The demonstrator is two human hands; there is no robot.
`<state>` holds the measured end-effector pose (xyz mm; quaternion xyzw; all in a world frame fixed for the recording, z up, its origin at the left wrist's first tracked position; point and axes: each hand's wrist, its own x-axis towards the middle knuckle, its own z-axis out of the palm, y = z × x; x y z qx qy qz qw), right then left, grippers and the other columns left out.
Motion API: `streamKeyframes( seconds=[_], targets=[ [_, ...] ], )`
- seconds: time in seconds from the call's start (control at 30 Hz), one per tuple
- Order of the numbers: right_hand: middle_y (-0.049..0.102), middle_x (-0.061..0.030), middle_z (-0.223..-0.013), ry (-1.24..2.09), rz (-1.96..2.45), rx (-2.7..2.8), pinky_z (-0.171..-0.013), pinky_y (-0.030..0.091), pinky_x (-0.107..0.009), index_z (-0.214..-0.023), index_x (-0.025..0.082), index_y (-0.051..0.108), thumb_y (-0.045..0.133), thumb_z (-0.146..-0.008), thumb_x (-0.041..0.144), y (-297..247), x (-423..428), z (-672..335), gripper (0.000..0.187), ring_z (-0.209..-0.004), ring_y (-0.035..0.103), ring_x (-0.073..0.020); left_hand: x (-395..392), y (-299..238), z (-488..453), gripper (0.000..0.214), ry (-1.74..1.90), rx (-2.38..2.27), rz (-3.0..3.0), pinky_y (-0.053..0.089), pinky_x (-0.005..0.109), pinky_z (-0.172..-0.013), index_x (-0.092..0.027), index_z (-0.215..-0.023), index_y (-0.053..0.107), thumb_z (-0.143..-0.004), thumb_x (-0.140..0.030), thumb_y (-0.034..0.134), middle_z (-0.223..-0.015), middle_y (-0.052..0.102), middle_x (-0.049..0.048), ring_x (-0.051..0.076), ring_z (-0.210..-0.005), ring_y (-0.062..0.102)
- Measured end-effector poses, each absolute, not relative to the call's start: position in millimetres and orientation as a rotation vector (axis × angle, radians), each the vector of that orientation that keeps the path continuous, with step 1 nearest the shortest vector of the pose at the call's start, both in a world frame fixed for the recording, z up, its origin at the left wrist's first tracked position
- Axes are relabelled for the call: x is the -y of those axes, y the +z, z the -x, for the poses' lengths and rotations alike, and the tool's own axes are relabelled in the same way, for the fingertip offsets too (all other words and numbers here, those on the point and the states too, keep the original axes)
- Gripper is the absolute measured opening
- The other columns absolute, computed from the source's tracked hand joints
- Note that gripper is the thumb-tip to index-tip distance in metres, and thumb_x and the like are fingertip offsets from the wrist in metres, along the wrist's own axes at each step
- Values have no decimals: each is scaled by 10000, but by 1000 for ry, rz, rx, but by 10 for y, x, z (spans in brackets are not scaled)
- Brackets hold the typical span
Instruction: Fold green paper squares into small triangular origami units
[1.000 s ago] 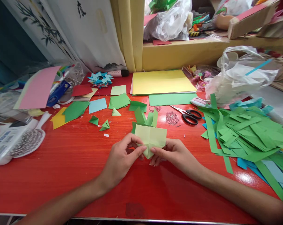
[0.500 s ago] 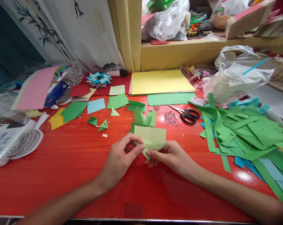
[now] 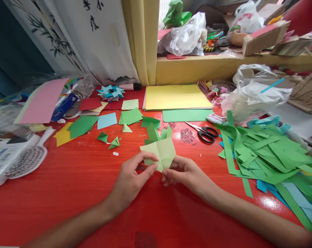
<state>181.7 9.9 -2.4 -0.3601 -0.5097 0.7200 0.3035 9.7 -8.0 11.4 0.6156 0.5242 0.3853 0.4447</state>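
While my left hand [image 3: 132,175] pinches the pale sheet [image 3: 161,148] between thumb and forefinger at its lower left, my right hand [image 3: 186,170] holds its lower right edge, thumb in front and the other fingers curled. The sheet, creased and tilted, is between my hands above the red table [image 3: 99,206], partly covering some green pieces [image 3: 153,132]. Scissors [image 3: 206,133] lie farther back to my right, near a heap of strips [image 3: 269,151]; small folded triangles [image 3: 114,143] lie to my left.

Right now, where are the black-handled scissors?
In the head view, the scissors lie right of centre on the red table, just below the long green sheet and left of the green strips.
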Motion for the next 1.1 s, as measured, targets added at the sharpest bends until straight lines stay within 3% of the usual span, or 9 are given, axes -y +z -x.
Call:
streamKeyframes(
  seconds=[0.2, 0.37, 0.57, 0.8, 0.9, 1.1],
  targets=[
    [590, 3, -672, 1815, 1057, 1292, -518, 411, -180, -812, 150, 541, 565, -814, 296, -21, -132, -1861, 149, -569, 543, -78, 59, 141, -57, 156, 790, -1370, -1519, 376, 193, -497, -275, -943, 588, -801, -319, 541, -699, 574, -54, 94, -550, 479],
    [567, 16, -609, 1863, 1093, 1349, -493, 415, -191, -758, 147, 540, 577, -805, 286, -7, -136, -1868, 151, -495, 526, -75, -17, 180, 32, 260, 1026, -1403, -1451, 462, 232, -653, -242, -1025, 551, -778, -320, 575, -893, 607, 4, 149, -792, 568],
    [585, -13, -721, 1722, 1080, 1429, -552, 409, -207, -815, 153, 559, 515, -855, 360, -30, -80, -1851, 215, -641, 559, -111, -34, 136, 38, 120, 991, -1400, -1440, 458, 228, -642, -187, -769, 563, -765, -303, 593, -766, 601, 0, 138, -736, 570],
    [543, -5, -714, 1818, 1034, 1377, -581, 415, -221, -774, 148, 578, 517, -854, 378, -32, -71, -1851, 251, -654, 529, -116, 10, 133, -28, 146, 946, -1473, -1484, 458, 191, -580, -194, -729, 532, -786, -322, 575, -723, 589, -29, 110, -677, 569],
    [563, -15, -747, 1715, 1085, 1376, -592, 410, -229, -851, 159, 618, 498, -865, 387, -36, -67, -1858, 258, -683, 523, -127, 57, 115, -26, 128, 958, -1497, -1718, 455, 178, -556, -193, -718, 528, -825, -264, 526, -692, 576, -32, 96, -641, 559],
    [615, -33, -826, 1716, 1048, 1314, -663, 432, -245, -970, 184, 658, 504, -863, 358, -27, -73, -1870, 256, -772, 547, -152, 96, -20, 44, 135, 1013, -1253, -2749, 469, 228, -604, -163, -884, 542, -802, -64, 501, -792, 610, 40, 144, -720, 596]
  ],
)
